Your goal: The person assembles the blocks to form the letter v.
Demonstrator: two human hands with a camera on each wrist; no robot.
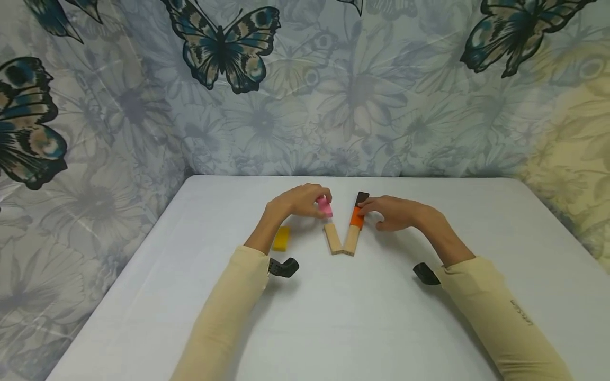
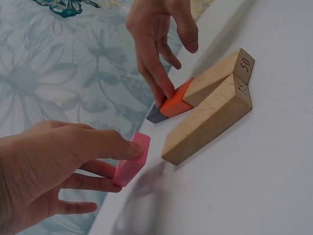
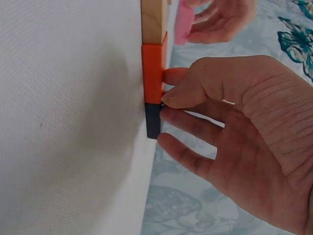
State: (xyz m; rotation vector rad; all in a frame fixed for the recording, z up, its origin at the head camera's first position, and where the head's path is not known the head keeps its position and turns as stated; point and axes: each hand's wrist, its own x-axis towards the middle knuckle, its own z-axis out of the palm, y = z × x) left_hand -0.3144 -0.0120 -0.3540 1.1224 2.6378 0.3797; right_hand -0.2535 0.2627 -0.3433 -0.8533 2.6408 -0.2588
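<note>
Between thumb and fingers my left hand (image 1: pixel 301 201) pinches a pink block (image 1: pixel 325 207), held just beyond the far end of the left plain wooden block (image 1: pixel 333 239). The right plain wooden block (image 1: pixel 351 241) meets that one at the near end, so the pair forms a V. An orange block (image 1: pixel 356 218) continues the right arm of the V, followed by a dark block (image 1: pixel 362 198). Fingertips of my right hand (image 1: pixel 399 212) touch the orange and dark blocks from above, the thumb apart from them in the left wrist view. Printed numbers mark the plain blocks' near ends.
A yellow block (image 1: pixel 281 239) lies on the white table (image 1: pixel 333 323), beside my left forearm. Black wrist devices (image 1: pixel 284 268) stick out at both cuffs. Behind the table's far edge hangs a butterfly-patterned cloth (image 1: pixel 357 106).
</note>
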